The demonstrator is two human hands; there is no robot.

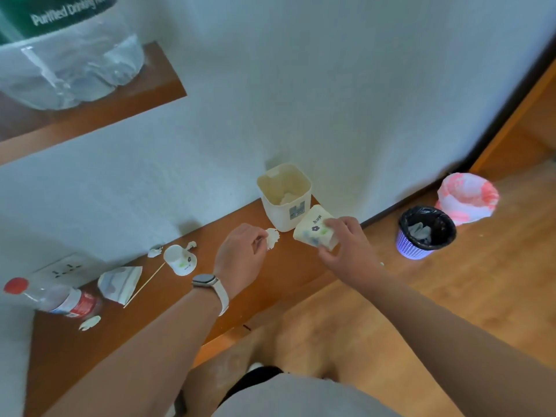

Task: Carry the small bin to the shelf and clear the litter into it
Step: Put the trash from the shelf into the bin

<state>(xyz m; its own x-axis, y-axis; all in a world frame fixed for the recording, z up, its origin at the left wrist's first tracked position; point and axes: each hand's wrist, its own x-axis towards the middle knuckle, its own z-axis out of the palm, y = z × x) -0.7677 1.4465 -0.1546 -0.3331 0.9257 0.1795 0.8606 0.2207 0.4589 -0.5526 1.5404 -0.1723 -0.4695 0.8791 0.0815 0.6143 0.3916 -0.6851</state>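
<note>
The small cream bin [272,191] stands on the wooden shelf [186,320] against the wall, with some paper inside. My right hand [346,242] grips a crushed paper cup [313,230] just in front of the bin. My left hand [240,251] pinches a white paper scrap [273,238] to the left of the bin. More litter lies on the shelf to the left: a paper cup [180,260] on its side, white scraps [155,252], a thin wooden stick [144,285], a crumpled wrapper [120,282] and another scrap [89,322].
A plastic bottle with a red cap [57,299] lies at the shelf's left end by a wall socket [64,269]. A large water jug [69,52] stands on the upper shelf. On the floor to the right stand a purple basket bin [425,233] and a white-and-red bag [466,198].
</note>
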